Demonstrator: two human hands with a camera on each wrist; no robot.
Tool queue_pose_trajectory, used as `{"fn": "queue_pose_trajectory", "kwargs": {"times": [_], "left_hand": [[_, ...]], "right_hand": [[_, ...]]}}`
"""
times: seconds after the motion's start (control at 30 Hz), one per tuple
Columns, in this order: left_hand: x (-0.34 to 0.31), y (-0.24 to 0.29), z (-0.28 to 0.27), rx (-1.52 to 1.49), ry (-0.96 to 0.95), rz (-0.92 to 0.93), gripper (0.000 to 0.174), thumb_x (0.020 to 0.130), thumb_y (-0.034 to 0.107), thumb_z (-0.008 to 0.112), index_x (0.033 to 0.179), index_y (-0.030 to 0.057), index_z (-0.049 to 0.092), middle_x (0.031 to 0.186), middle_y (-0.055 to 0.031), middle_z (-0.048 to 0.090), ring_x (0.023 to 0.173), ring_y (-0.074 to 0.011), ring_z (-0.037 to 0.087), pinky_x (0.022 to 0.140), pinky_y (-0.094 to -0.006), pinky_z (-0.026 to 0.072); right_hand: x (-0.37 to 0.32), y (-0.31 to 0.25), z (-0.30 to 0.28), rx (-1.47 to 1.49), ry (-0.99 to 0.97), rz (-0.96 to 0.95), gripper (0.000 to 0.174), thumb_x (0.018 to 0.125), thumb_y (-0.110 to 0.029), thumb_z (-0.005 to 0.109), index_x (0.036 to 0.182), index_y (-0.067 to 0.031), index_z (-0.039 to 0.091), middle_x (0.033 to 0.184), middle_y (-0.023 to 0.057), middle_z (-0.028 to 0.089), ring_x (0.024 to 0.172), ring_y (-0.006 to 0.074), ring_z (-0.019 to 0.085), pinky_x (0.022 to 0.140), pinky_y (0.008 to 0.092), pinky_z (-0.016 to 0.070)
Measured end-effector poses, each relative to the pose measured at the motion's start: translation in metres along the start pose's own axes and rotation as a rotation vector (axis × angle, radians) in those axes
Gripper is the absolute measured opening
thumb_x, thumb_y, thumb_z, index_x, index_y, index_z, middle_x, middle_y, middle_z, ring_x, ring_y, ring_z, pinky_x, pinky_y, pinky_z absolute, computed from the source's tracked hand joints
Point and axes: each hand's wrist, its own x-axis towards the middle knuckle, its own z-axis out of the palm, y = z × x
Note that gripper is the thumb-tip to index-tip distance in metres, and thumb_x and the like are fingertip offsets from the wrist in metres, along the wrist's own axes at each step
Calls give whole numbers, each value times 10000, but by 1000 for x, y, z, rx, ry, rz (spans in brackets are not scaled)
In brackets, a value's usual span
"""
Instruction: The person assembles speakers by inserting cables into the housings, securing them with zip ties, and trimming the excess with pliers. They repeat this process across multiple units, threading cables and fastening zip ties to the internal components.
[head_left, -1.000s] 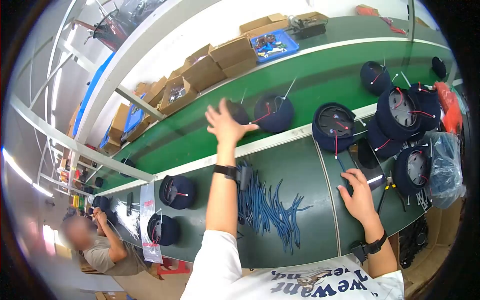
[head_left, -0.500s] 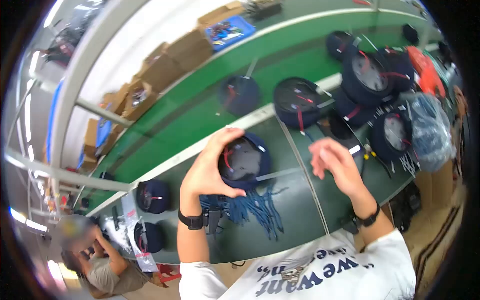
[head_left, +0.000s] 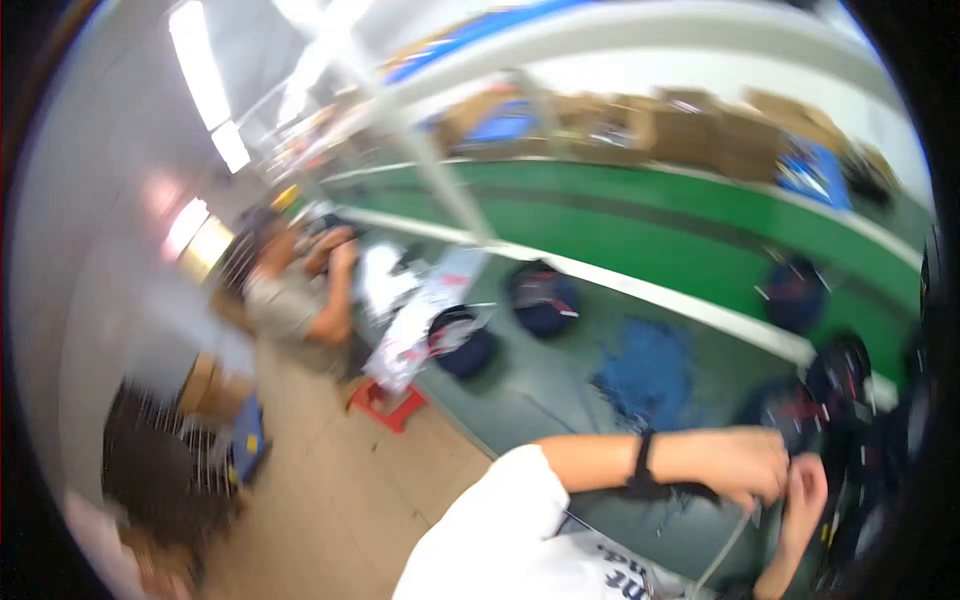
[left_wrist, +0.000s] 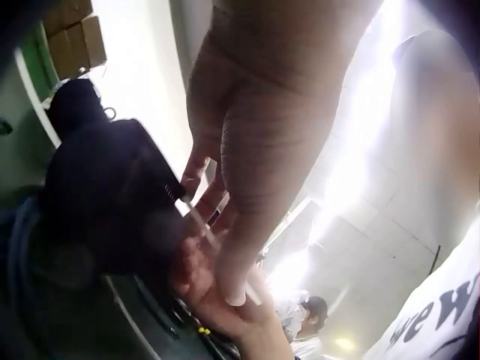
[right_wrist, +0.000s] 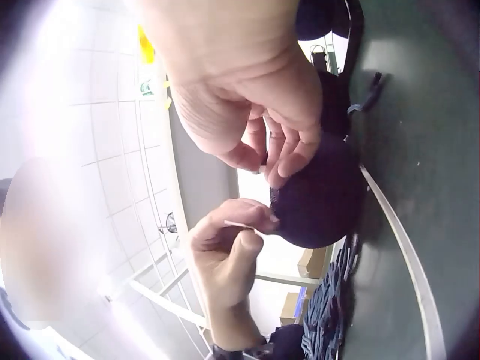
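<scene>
My hands meet at the lower right of the head view. The left hand (head_left: 735, 462) pinches a thin white plastic strip, like a cable tie (right_wrist: 238, 225), between thumb and bent forefinger. My right hand (right_wrist: 259, 82) has its fingers curled at the rim of a round navy cap (right_wrist: 326, 199), with a small white end showing between thumb and fingertips. In the left wrist view the strip runs from the dark rim past the left thumb. The head view is blurred, and this cap mostly blends there with darker ones behind the hands.
A heap of blue tubes (head_left: 648, 368) lies on the dark green table. Two more caps, one nearer (head_left: 460, 342) and one farther (head_left: 542, 298), stand left of it. Another cap (head_left: 795, 292) sits on the green belt (head_left: 610, 225). A seated person (head_left: 300, 295) works beyond a red stool (head_left: 388, 405).
My left hand reached over the belt, then gripped a cap and brought it over the table. Both hands have since come together at its rim, and the head view has swung left.
</scene>
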Motion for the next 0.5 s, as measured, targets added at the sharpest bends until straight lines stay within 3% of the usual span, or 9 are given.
{"fn": "queue_pose_trajectory", "kwargs": {"times": [0.03,0.1,0.23,0.3,0.33,0.37,0.4,0.43,0.5], "left_hand": [[2,-8,13,111,-125,-58,242,762,389,768,792,149,780,821,-25,740,924,-275,698,813,-475,480],[-5,-32,32,45,160,80,171,768,366,807,782,198,830,756,15,764,724,-271,709,649,-434,481],[-1,-18,20,-111,302,-66,113,820,280,794,809,168,810,718,0,740,695,-280,693,701,-406,462],[-2,-20,23,-212,377,-51,100,842,239,776,834,141,790,691,-36,718,683,-309,686,670,-433,473],[-3,-19,20,-199,417,-93,97,848,222,762,838,127,774,687,-58,708,677,-328,680,650,-448,476],[-4,-16,19,-189,458,-135,94,855,205,748,841,113,758,682,-79,699,670,-347,674,631,-464,478],[-6,-9,18,-191,495,-178,91,861,188,734,844,99,743,678,-101,689,664,-367,667,611,-479,481],[-11,-7,14,-250,408,-269,142,880,232,710,824,102,697,723,-94,673,809,-346,671,680,-490,479],[-8,-5,3,-181,467,-101,149,927,186,656,852,57,663,775,-153,623,806,-378,620,717,-487,476]], "right_hand": [[3,27,-18,161,-39,71,140,1045,-175,633,1091,-58,574,947,-3,545,821,84,511,710,238,406],[23,47,-23,253,-103,99,181,1025,-216,642,1107,-73,568,956,27,560,831,135,548,748,268,458],[10,49,-26,110,16,-52,330,985,-427,637,980,-103,572,864,117,626,661,255,603,604,282,493],[54,143,-118,630,-233,733,294,1006,-343,615,1027,-50,592,860,124,618,715,251,616,664,319,508],[69,124,-120,771,-227,1135,279,1017,-300,603,1051,-24,602,858,127,615,742,250,623,693,338,515],[39,121,-106,520,-97,621,246,1016,-269,615,1074,-31,593,894,105,600,785,223,611,731,329,508],[14,60,-47,375,26,273,219,1016,-237,627,1098,-38,585,930,82,584,829,197,600,768,320,501],[9,37,-26,377,56,191,202,1016,-205,639,1121,-45,576,966,60,569,872,171,588,805,310,494],[0,8,6,450,131,125,202,1016,-142,663,1168,-59,559,1038,15,539,960,119,565,879,292,480]]}}
